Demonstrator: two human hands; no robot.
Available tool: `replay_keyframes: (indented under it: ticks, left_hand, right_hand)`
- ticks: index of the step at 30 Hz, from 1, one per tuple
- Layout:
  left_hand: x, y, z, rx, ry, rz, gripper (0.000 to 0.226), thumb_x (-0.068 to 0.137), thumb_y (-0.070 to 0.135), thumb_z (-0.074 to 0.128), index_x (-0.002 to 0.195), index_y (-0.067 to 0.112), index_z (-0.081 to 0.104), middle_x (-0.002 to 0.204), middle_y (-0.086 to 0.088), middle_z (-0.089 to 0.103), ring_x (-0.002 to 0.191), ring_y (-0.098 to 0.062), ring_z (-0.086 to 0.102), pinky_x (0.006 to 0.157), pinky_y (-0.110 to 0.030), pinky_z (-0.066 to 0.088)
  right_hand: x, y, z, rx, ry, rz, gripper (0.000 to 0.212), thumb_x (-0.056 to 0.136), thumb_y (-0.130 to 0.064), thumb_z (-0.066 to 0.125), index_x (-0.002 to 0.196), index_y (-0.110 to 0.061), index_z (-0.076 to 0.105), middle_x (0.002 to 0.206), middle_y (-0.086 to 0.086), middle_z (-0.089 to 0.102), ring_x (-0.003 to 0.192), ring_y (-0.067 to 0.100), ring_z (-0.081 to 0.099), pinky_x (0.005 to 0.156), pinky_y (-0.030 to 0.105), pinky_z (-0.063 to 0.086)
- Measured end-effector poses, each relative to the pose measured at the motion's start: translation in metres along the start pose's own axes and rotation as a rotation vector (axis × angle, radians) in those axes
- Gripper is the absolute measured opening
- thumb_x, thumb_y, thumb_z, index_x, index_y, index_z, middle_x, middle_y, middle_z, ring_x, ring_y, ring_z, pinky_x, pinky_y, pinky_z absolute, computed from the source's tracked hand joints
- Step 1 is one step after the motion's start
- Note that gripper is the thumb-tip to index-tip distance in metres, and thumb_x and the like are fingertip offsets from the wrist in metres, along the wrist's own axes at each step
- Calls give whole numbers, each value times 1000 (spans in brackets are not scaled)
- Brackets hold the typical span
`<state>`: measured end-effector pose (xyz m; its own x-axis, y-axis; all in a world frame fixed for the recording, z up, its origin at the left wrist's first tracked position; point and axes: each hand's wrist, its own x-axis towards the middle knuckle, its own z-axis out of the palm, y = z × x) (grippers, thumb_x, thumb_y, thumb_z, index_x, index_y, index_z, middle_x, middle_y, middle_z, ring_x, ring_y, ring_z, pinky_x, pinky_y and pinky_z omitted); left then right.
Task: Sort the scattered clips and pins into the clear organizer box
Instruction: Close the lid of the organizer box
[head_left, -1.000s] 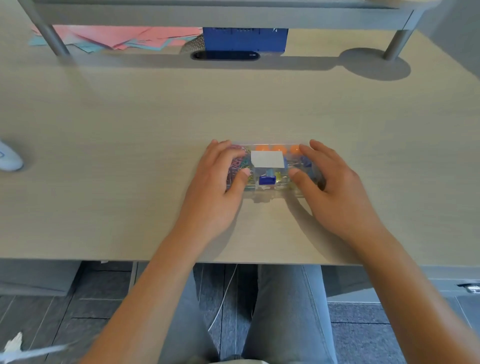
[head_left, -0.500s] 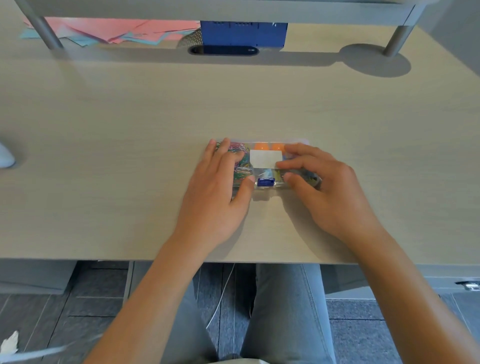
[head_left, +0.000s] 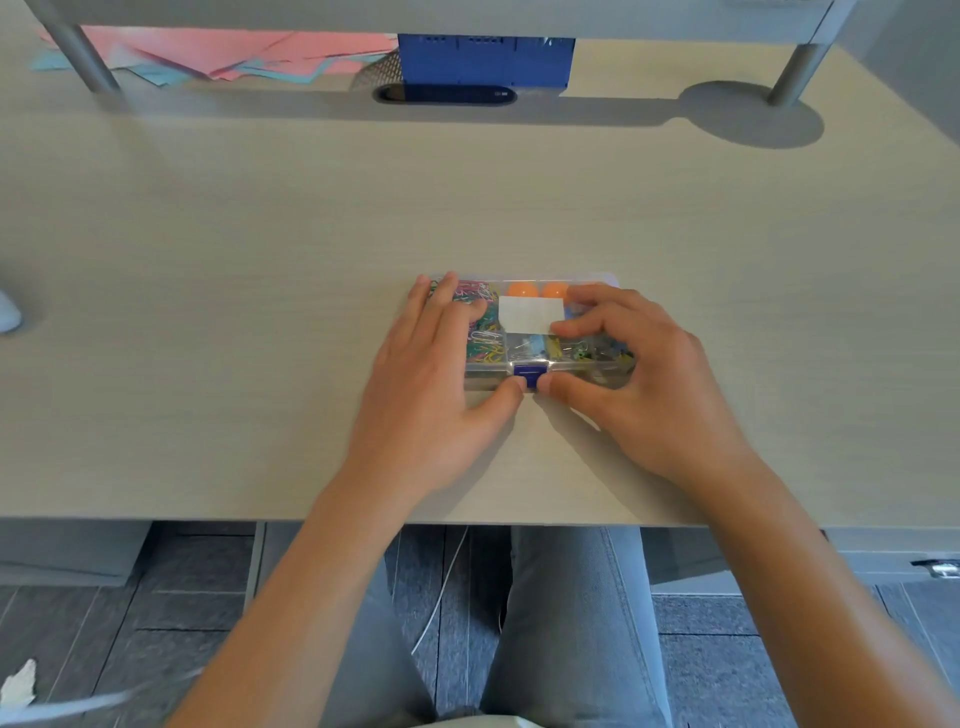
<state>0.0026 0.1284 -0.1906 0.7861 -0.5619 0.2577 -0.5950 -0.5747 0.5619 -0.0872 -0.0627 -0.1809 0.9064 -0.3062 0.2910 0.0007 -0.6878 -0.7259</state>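
- we see the box (head_left: 524, 332), clear and lidded, lying flat on the desk (head_left: 260, 260) near its front edge, right in front of the person.
- its lid is down; a white label (head_left: 531, 315) sits on top at the middle and a blue latch (head_left: 529, 375) sits at the middle of the near wall.
- the left compartments hold a tangle of coloured paper clips (head_left: 480, 343); the near middle ones hold small blue, yellow and green pieces we cannot tell apart through the lid.
- two orange balls (head_left: 537, 290) show in the far middle compartments, side by side.
- our left hand (head_left: 436, 384) lies flat over the left end of the box, fingers straight on the lid, thumb tip touching the near wall just beside the latch.
- our right hand (head_left: 639, 374) grasps the right end, fingers curled over the lid, thumb on the near wall at the other side of the latch.
- at the back, under a shelf (head_left: 467, 15), lie pink and teal papers (head_left: 223, 57) and a blue bin (head_left: 485, 60); what the bin holds is hidden.
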Motion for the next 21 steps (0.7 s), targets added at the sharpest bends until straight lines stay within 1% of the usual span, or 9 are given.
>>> replay_keyframes:
  ticks: [8,10,15,18,21]
  left_hand:
    - [0,1,1,17,-1,-6,68,86,45,68,143,21,42,166,4,19,155,-12,2,123,-38,21]
    - [0,0,1,28,-3,2,67,87,46,67,143,20,41,166,3,19,155,-14,2,123,-40,22]
    - [0,-1,3,57,7,15,64,89,43,63,143,18,41,166,-1,20,156,-17,4,122,-42,24]
    - [0,0,2,53,10,14,64,89,42,64,143,18,41,166,0,20,155,-16,4,122,-41,23]
    - [-1,0,1,25,14,2,67,88,41,66,147,22,39,166,3,19,155,-12,2,123,-38,21]
  right_hand:
    - [-1,-1,3,-32,4,-20,37,75,-32,86,109,-25,70,136,-15,57,130,3,49,105,31,45]
    - [-1,-2,3,-57,6,-32,37,75,-30,85,108,-24,70,136,-14,57,130,6,50,104,34,45]
    - [-1,-2,5,-67,19,-37,33,77,-27,83,106,-22,70,135,-13,58,129,9,50,102,36,46]
    - [-1,-4,4,-78,18,-39,34,78,-28,83,108,-22,69,135,-13,57,129,8,50,103,33,45]
    - [-3,-5,2,-80,16,-45,38,78,-29,84,112,-24,68,136,-13,57,130,3,48,105,26,43]
